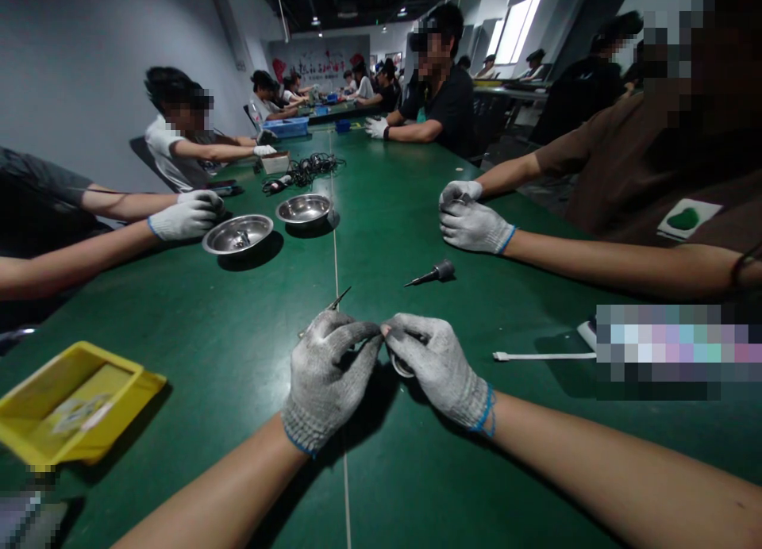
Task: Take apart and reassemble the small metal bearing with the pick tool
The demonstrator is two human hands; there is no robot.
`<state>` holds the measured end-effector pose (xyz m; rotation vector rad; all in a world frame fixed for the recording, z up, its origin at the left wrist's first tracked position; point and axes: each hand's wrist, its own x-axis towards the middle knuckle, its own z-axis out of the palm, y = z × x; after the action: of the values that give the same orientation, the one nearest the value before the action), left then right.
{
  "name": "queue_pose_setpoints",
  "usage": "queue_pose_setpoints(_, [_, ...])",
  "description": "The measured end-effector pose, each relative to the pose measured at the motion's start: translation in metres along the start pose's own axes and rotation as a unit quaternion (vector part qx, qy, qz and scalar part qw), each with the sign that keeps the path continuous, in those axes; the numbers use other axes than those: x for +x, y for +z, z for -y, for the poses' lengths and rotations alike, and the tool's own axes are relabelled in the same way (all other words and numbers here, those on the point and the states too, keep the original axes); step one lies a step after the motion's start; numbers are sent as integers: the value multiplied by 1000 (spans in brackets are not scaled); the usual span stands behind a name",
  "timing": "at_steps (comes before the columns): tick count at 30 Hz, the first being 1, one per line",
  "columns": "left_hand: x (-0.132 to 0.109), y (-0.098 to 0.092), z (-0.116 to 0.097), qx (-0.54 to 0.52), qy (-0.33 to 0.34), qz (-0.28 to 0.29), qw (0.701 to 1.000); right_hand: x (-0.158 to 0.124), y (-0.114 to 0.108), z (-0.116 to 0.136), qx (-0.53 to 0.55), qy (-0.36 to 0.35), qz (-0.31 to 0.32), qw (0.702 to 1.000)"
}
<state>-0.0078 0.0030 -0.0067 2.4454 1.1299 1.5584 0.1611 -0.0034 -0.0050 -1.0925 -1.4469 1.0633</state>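
Note:
Both my hands wear grey knit gloves and meet over the green table [417, 470]. My left hand [326, 378] is closed around thin metal tweezers [340, 298], whose tips stick out beyond the fingers. My right hand [437, 366] is closed in a pinch, its fingertips touching those of the left hand; a small pale ring-shaped part [400, 367] shows under it. Whatever sits between the fingertips is too small to make out. A dark soldering-iron tip [433, 274] lies on the table just beyond my hands.
A yellow tray [71, 402] sits at the near left. Two steel bowls [238, 234] [303, 209] stand further back, with a coil of black cable [309, 168] behind them. A white cable [541, 356] lies at the right. Other people's gloved hands [473, 224] [186, 216] rest on both sides.

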Motion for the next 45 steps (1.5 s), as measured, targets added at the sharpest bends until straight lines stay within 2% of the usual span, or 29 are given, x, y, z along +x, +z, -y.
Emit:
queue_pose_setpoints(15, [-1, 1, 2, 3, -9, 10, 1000, 0, -1, -2, -27, -8, 0, 1000])
queue_pose_setpoints(18, [-2, 2, 2, 4, -17, 9, 1000, -1, -1, -5, -38, -13, -13, 999])
queue_pose_setpoints(31, [-2, 6, 0, -8, -33, -12, 999, 0, 0, -4, -23, 6, 3, 1000])
queue_pose_setpoints(45, [-3, 8, 2, -33, -32, -9, 999, 0, 0, -7, -50, -6, -5, 999])
